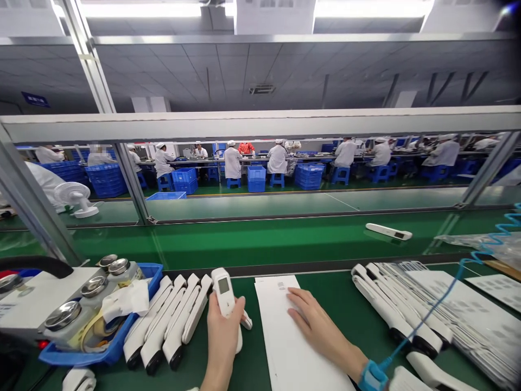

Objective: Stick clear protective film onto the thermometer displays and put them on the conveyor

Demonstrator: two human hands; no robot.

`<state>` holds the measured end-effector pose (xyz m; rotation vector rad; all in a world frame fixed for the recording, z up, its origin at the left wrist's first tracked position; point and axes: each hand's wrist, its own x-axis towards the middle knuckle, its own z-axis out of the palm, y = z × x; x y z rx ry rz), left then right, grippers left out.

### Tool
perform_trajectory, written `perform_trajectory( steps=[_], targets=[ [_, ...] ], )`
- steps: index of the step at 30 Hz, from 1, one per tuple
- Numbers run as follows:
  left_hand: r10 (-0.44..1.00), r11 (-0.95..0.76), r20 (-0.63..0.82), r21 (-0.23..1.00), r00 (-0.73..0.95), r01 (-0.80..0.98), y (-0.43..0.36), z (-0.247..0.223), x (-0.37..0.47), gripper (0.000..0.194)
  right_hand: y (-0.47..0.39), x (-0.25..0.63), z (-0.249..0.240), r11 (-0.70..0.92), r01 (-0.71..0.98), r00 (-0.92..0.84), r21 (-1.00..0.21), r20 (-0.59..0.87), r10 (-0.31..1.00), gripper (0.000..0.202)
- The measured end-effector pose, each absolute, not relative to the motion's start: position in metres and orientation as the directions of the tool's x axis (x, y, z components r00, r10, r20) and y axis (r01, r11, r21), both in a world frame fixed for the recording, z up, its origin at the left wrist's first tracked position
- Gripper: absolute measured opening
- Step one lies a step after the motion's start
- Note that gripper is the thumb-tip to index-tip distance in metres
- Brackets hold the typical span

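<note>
My left hand (pixel 224 331) is wrapped round a white handheld device (pixel 223 288) with a small grey display, its upper end tilted up off the green bench. A small white part sticks out on the right of that hand; I cannot tell what it is. My right hand (pixel 315 323) lies with fingers stretched out on a stack of white paper sheets (pixel 280 331). Round its wrist is a blue wrist strap (pixel 372 374) with a coiled cord. Left of my left hand, several similar white devices (pixel 163 320) with black ends lie side by side.
A blue tray (pixel 118 339) of metal-topped bottles stands at left. More white devices (pixel 382 298) and flat sheets (pixel 451 304) lie at right, crossed by the blue cord (pixel 443 293). One device (pixel 388 232) sits on the green belt (pixel 260 239). Beyond, a fan (pixel 77 198) and seated people.
</note>
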<state>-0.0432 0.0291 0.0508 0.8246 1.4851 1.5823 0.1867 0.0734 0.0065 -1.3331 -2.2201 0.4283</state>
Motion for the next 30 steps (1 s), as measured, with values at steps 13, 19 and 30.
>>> perform_trajectory(
  steps=[13, 19, 30],
  targets=[
    [0.966, 0.126, -0.071, 0.969, -0.251, 0.211, 0.074, 0.022, 0.021, 0.022, 0.139, 0.171, -0.009, 0.386, 0.622, -0.221, -0.681, 0.321, 0.921, 0.023],
    [0.968, 0.143, -0.086, 0.961, -0.237, 0.236, 0.073, 0.021, 0.017, 0.019, 0.139, 0.171, -0.013, 0.385, 0.598, -0.222, -0.703, 0.316, 0.922, 0.024],
    [0.967, 0.165, -0.112, 0.961, -0.230, 0.222, 0.073, 0.026, 0.014, 0.021, 0.147, 0.171, -0.005, 0.366, 0.577, -0.229, -0.730, 0.286, 0.930, 0.016]
  ],
)
